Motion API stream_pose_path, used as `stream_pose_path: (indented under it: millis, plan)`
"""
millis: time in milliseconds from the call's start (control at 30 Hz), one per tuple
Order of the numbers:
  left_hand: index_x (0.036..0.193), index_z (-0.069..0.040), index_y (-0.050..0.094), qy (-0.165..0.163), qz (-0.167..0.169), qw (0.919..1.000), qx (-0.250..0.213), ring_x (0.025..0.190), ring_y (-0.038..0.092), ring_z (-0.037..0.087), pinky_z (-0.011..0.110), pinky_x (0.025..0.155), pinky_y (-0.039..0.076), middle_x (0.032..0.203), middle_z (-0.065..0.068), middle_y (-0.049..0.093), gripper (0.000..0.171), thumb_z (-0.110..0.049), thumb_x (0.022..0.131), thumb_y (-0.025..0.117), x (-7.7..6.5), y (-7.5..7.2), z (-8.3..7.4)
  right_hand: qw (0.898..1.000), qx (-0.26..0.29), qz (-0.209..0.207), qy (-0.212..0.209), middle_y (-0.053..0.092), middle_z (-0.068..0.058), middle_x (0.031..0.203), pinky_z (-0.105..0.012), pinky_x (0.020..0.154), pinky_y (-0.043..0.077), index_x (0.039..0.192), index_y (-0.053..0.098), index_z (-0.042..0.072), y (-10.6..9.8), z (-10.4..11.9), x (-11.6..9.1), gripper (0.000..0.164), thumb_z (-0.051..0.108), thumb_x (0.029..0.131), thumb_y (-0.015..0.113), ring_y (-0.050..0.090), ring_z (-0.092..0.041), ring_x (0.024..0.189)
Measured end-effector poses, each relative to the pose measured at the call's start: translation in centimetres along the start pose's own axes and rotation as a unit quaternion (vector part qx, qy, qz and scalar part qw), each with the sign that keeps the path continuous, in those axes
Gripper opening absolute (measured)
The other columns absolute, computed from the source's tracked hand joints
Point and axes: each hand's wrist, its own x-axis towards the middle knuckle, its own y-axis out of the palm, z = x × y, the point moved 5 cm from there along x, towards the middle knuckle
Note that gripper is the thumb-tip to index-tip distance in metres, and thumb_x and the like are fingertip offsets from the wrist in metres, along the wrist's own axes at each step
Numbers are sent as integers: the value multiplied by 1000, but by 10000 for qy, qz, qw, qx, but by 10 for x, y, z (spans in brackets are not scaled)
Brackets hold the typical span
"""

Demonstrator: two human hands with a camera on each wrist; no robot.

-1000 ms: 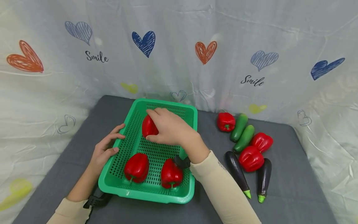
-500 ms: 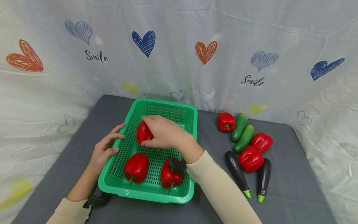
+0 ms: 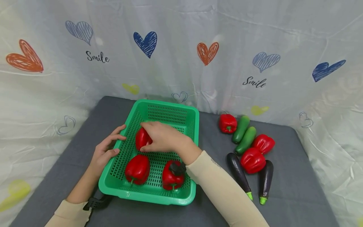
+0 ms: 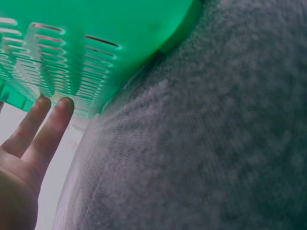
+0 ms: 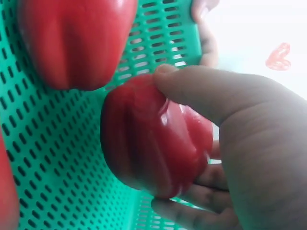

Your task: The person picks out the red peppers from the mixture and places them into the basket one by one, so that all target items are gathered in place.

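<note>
My right hand (image 3: 163,137) grips a red bell pepper (image 3: 141,139) inside the green perforated basket (image 3: 147,198), near its left wall. In the right wrist view, the thumb lies across the top of this pepper and the fingers reach under it. Two more bell peppers lie in the basket's front half: one at left (image 3: 137,169) and one at right (image 3: 171,179), partly covered by the black wrist strap. My left hand (image 3: 106,153) rests against the basket's left rim. In the left wrist view, two straight fingers (image 4: 50,132) reach the outer wall.
Right of the basket on the grey tablecloth (image 3: 292,176) lie a bell pepper (image 3: 227,123), two cucumbers (image 3: 246,140), two touching peppers (image 3: 253,160) and two eggplants (image 3: 265,179). A white curtain with printed hearts (image 3: 208,53) hangs behind and along both sides.
My right hand has moved left and toward the front with the bell pepper, bringing it closer to the front-left pepper. My left hand and the basket stay in place.
</note>
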Motion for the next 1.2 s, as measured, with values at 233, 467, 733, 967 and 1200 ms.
stream_pose_path:
  millis: [233, 467, 733, 967, 1200]
  plan:
    - [126, 20, 60, 221, 63, 9997, -14, 158, 39, 24, 28, 117, 35, 168, 20, 46, 40, 21, 91, 42, 1, -1, 0, 9998, 92, 170, -45, 58, -4, 153, -26, 100, 54, 166, 41, 5, 7, 0, 4, 92, 48, 96, 81, 55, -17, 132]
    - [126, 21, 60, 222, 27, 9997, -96, 158, 39, 25, 30, 112, 36, 168, 21, 45, 39, 21, 92, 42, 1, -2, -1, 9996, 4, 289, -73, 57, -5, 154, -27, 105, 51, 166, 40, 4, 13, 2, 9, 90, 49, 99, 79, 54, -17, 135]
    - [127, 20, 59, 92, 56, 9999, -58, 159, 38, 23, 30, 104, 36, 169, 19, 45, 37, 19, 94, 42, 0, 0, 1, 9991, 304, 281, 79, 54, -5, 160, -29, 108, 51, 168, 38, 6, 17, -1, 7, 90, 48, 99, 79, 52, -19, 140]
    - [127, 21, 59, 182, 46, 9998, -10, 158, 39, 23, 30, 106, 37, 169, 21, 44, 38, 20, 94, 42, -1, 0, 1, 9987, 439, 267, 13, 61, -3, 147, -25, 100, 54, 166, 43, 6, 17, -2, 6, 85, 47, 100, 78, 57, -16, 130]
    - [126, 21, 58, 137, 7, 9999, -77, 157, 40, 23, 31, 100, 36, 168, 18, 46, 37, 21, 93, 41, 0, 1, 0, 9983, 553, 199, 21, 63, 0, 136, -22, 91, 55, 162, 47, 6, 17, -3, 5, 78, 48, 102, 75, 58, -11, 120]
